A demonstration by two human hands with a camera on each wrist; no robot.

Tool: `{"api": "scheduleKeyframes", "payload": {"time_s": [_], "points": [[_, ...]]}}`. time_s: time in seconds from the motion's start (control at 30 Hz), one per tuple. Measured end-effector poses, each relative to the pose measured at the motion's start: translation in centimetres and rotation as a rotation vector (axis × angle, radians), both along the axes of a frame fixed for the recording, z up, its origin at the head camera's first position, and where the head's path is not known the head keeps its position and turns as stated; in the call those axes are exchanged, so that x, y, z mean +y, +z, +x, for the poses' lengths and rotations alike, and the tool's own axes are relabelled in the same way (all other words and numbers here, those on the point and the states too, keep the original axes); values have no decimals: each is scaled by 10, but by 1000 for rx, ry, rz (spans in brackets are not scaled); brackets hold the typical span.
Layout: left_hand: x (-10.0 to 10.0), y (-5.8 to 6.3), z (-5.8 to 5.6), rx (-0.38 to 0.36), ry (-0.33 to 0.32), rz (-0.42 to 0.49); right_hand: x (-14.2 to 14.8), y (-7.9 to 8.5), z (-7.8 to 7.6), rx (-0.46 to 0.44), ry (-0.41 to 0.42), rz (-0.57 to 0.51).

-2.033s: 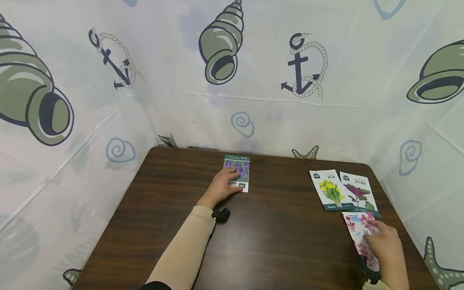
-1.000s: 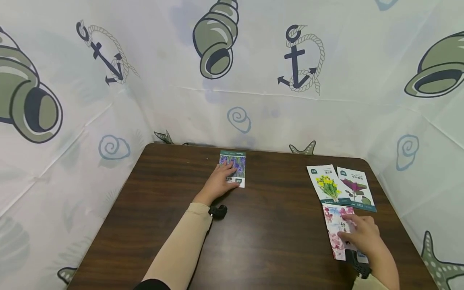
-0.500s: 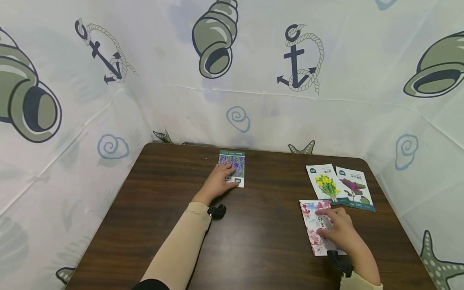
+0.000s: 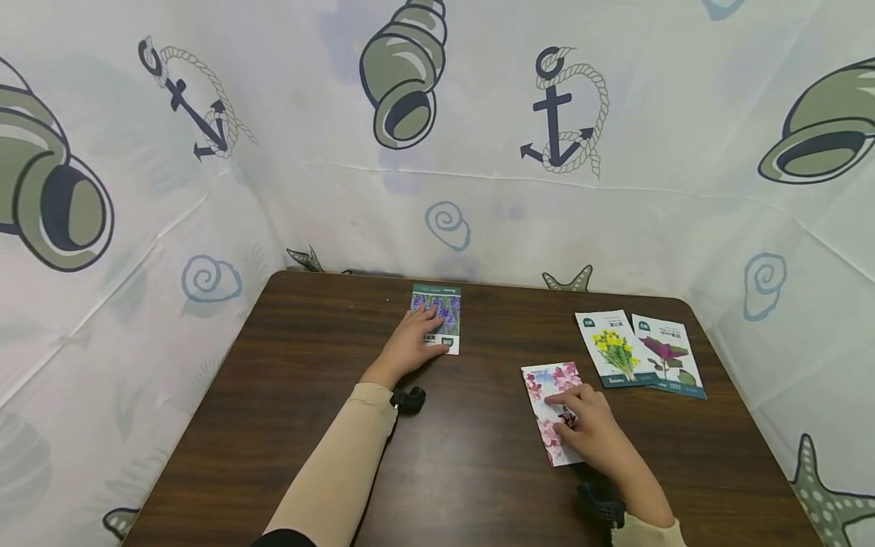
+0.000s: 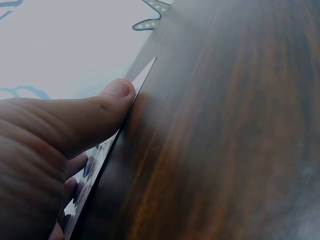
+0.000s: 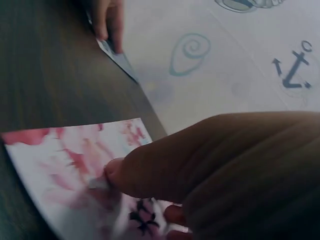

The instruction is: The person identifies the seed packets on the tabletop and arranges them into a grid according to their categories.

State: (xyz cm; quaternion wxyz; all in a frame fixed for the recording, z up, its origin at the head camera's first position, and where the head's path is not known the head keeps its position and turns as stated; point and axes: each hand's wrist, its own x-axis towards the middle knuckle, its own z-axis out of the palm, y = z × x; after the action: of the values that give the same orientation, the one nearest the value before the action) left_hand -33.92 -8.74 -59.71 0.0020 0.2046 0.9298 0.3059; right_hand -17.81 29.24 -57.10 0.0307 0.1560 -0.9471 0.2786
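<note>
My left hand point(image 4: 405, 348) rests with spread fingers on a seed packet with purple lavender point(image 4: 450, 305) at the back of the table. In the left wrist view, the thumb point(image 5: 117, 92) lies along the packet's near edge. My right hand point(image 4: 600, 434) presses thumb and index fingertips on the face of a pink-blossom seed packet point(image 4: 538, 380), right of the table's middle. The right wrist view shows the thumb tip point(image 6: 117, 172) on the printed flowers, the other fingers partly hidden behind it.
Right of the right hand lie a yellow-flower seed packet point(image 4: 611, 349) and a purple-flower seed packet point(image 4: 683, 372), slightly overlapping. The dark wooden table point(image 4: 287, 395) meets a white curtain point(image 4: 307, 152) printed with shells and anchors at its back edge.
My right hand has moved the pink-blossom packet leftward and slightly back from the table's right side, away from the other two packets. The left hand stays on the lavender packet.
</note>
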Motion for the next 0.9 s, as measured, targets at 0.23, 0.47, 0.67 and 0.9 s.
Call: {"api": "scheduleKeyframes", "payload": {"time_s": [0.23,0.47,0.67,0.9], "points": [[-2,0,0,12,-6,-2,-7,-6,-1,-46,32,-52],[0,0,1,21,-1,-2,-12,-9,-2,-39,67,-40],[1,1,2,21,-1,11,-19,-10,-3,-52,59,-43],[0,2,3,18,1,-15,-29,-9,-6,-24,28,-18]]}}
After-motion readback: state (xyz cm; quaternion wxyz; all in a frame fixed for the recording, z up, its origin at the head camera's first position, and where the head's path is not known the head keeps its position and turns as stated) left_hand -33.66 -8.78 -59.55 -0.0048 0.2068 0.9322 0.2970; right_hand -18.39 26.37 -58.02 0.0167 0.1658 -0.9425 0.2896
